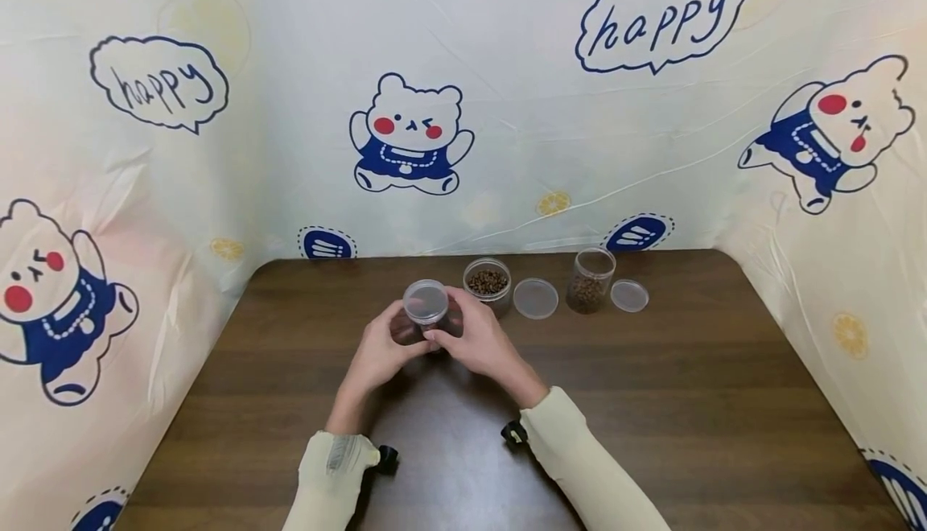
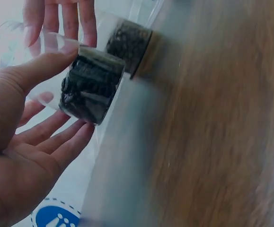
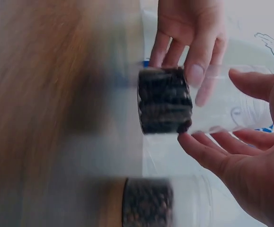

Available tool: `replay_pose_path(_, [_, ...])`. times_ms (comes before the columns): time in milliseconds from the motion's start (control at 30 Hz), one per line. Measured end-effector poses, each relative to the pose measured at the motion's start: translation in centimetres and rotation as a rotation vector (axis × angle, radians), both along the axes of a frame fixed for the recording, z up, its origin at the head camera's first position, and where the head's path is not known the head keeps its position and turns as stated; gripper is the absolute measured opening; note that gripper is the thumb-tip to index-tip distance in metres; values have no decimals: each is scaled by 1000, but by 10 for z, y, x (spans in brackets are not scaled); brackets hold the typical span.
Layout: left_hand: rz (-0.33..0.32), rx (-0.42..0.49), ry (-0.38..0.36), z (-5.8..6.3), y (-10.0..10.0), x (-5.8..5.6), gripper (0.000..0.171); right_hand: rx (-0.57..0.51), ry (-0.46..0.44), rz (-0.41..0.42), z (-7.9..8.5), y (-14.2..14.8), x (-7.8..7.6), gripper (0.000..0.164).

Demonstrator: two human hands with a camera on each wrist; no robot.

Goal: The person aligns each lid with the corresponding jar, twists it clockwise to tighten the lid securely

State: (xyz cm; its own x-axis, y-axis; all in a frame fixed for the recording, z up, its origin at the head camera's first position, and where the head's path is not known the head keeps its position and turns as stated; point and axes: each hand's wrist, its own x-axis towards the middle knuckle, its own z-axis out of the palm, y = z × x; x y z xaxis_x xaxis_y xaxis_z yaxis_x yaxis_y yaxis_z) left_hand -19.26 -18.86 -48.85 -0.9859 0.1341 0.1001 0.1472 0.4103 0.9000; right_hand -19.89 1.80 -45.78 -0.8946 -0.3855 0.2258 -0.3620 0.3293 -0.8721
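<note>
My left hand (image 1: pixel 382 344) and right hand (image 1: pixel 479 336) together hold a clear jar (image 1: pixel 426 302) from both sides, its lid facing the head camera. In the left wrist view, dark chunky contents (image 2: pixel 90 87) fill the lower part of this jar. The left thumb (image 2: pixel 47 68) lies along its wall, with the other fingers curved round the far side. From the right wrist view, the right fingers (image 3: pixel 222 153) lie under the jar's side and both thumbs are near its wall. The jar appears lifted off the table.
Just right of the hands stands a wide open jar (image 1: pixel 492 302) of brown beans, with a loose round lid (image 1: pixel 536 298) beside it. Farther right are a taller open jar (image 1: pixel 588 293) of brown bits and a smaller lid (image 1: pixel 629 295). A printed cloth (image 1: pixel 507 153) hangs behind the wooden table (image 1: pixel 688 402).
</note>
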Motion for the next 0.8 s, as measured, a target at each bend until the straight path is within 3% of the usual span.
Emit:
replay_pose_path(200, [59, 40, -17, -6, -17, -12, 70, 38, 29, -23, -5, -29, -15, 67])
replay_pose_path(400, [105, 70, -30, -6, -32, -25, 69, 28, -54, -73, -7, -52, -32, 67])
replay_pose_path(800, [178, 102, -63, -9, -41, -39, 71, 39, -74, -79, -9, -67, -51, 67])
